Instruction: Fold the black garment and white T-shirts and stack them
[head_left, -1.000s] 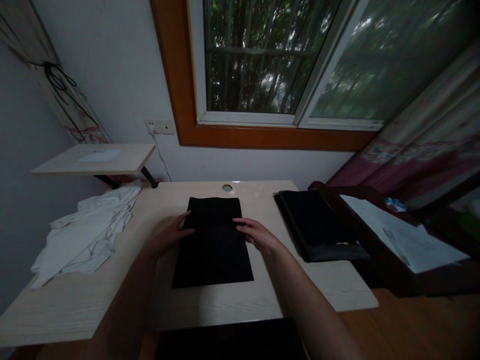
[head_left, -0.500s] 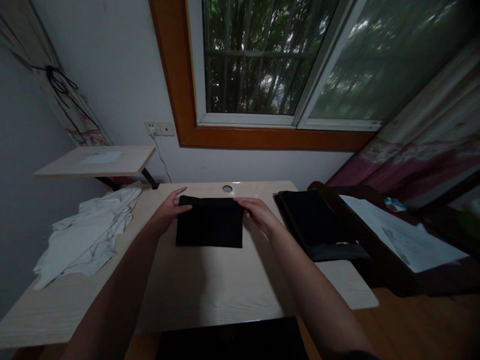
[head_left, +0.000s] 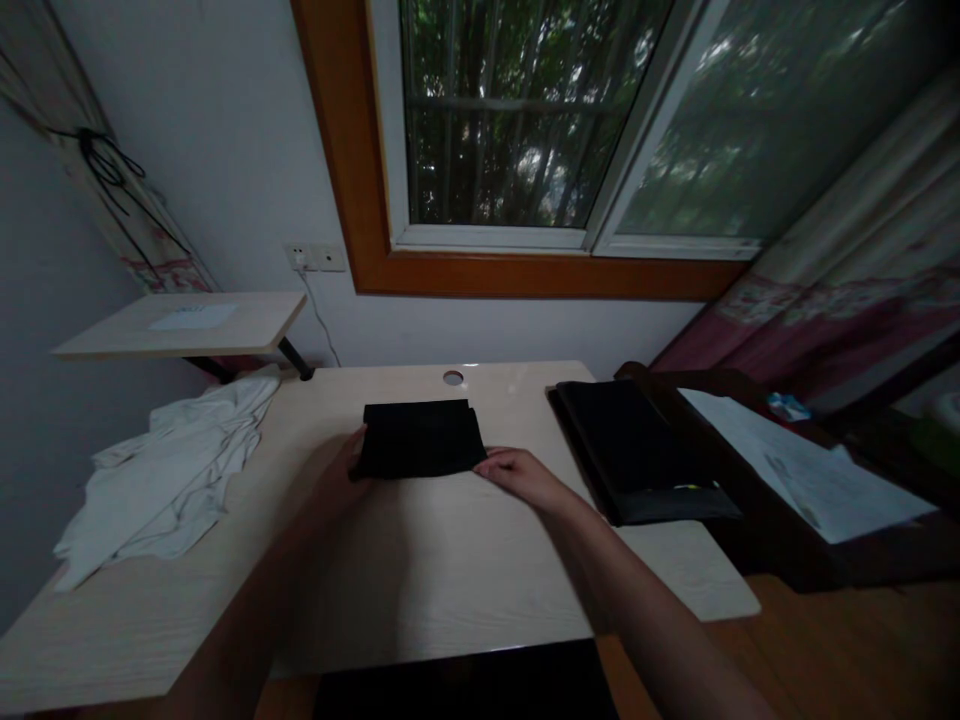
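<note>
A folded black cloth (head_left: pixel 420 440) lies over the middle of the light wooden desk (head_left: pixel 450 590), with its near edge slightly raised. My right hand (head_left: pixel 521 475) pinches its near right corner between thumb and fingers. At the near left corner my left hand (head_left: pixel 351 462) is closed on the cloth, its fingers partly hidden behind the fabric and in shadow.
Crumpled white cloth (head_left: pixel 176 470) lies on the desk's left side, below a small raised shelf (head_left: pixel 247 320). A dark stack (head_left: pixel 630 440) that looks like folded cloth is at the right. Beyond it, papers (head_left: pixel 795 460) rest on dark furniture.
Both hands have moved from the far corners of the black cloth to its near corners. The near edge has lifted a little, and the cloth looks shorter front to back.
</note>
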